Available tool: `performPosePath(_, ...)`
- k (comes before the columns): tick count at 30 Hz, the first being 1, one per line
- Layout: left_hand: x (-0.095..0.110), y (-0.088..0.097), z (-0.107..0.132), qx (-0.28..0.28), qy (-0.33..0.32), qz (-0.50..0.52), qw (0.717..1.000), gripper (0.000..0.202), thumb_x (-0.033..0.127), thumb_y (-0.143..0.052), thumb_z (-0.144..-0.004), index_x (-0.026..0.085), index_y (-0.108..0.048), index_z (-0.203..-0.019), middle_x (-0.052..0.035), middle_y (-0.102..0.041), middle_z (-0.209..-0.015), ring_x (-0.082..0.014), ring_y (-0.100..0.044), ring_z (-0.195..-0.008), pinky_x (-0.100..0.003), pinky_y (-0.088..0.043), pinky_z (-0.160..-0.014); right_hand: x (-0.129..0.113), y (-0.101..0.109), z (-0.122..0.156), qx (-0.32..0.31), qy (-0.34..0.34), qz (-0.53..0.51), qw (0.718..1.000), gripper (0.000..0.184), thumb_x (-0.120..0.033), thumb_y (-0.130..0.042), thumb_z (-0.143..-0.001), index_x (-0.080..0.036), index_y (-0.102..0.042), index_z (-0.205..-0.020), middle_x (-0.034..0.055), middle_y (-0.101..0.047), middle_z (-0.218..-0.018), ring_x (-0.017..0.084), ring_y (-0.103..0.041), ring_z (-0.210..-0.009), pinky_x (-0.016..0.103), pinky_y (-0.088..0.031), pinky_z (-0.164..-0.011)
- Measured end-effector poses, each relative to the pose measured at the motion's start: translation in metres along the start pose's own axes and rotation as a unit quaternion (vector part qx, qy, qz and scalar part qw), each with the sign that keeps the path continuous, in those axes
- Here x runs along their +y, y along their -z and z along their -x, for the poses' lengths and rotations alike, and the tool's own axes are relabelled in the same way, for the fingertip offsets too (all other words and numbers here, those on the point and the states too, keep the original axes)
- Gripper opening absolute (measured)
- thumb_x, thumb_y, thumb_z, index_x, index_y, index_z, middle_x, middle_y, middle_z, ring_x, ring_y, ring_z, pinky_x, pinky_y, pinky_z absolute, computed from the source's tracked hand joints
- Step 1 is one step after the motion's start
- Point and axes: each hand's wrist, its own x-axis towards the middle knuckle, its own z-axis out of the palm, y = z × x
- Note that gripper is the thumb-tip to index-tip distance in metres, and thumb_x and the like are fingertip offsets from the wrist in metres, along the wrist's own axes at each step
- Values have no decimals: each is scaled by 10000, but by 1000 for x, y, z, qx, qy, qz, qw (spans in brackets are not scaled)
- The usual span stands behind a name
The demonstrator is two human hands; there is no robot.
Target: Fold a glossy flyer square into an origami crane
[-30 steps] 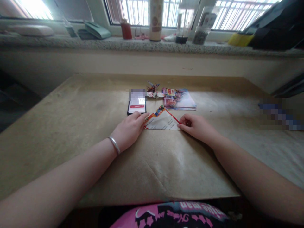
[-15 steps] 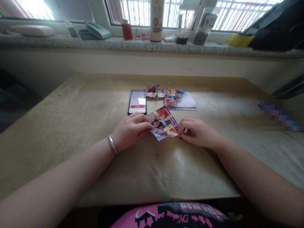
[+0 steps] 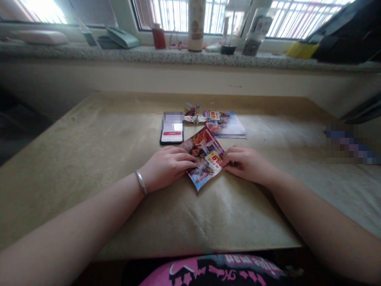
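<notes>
A colourful printed flyer (image 3: 200, 153) lies turned at an angle on the table between my hands, one corner pointing toward me and its surface mostly flat. My left hand (image 3: 168, 163), with a silver bangle at the wrist, holds the flyer's left edge, fingers over the print. At the opposite edge my right hand (image 3: 245, 163) pinches the paper beside a yellow price patch. Just behind the flyer is a stack of similar flyers (image 3: 229, 125). A phone (image 3: 172, 135) with a lit screen rests left of that stack, and folded paper pieces (image 3: 194, 114) lie between the two.
The table (image 3: 154, 222) has a pale brown cover. Behind it, a stone windowsill (image 3: 166, 58) carries a red container (image 3: 158, 36), a tall bottle (image 3: 195, 28), a green case (image 3: 122, 38) and a dark bag (image 3: 351, 35). A blurred-out item (image 3: 354, 145) is at the table's right side.
The flyer's near part, bent up before, now lies flatter, and its near corner reaches closer to me. Both hands stay at its edges with small finger shifts.
</notes>
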Motion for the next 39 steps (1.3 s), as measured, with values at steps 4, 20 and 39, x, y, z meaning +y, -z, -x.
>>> performPosePath(4,4,1,-2,-25,-20,19,999,295,330,-505,-925,227,-647,-1164,-31,-680,-1171,-216,-617,-1063,-371,-516,-911,-3,0,-1,0,4,33,999,86,-198,-581,-840,-201,-667,-844,60,-674,-894,179,-601,-867,285,-471,-765)
performPosePath(20,9,7,0,-37,-96,-10,995,264,375,-506,-934,220,-674,-1064,-32,-700,-1129,-189,-668,-1000,-296,-546,-857,-15,-9,-7,33,84,182,979,264,-204,-487,-904,-239,-688,-1072,57,-705,-1001,201,-595,-861,326,-472,-745)
performPosePath(39,5,6,1,-24,-47,65,996,176,207,-493,-893,196,-657,-831,-15,-726,-1011,-147,-671,-948,-239,-534,-827,-19,-8,-8,-1,123,127,984,221,-211,-469,-918,-192,-683,-863,67,-718,-963,174,-636,-895,302,-512,-797)
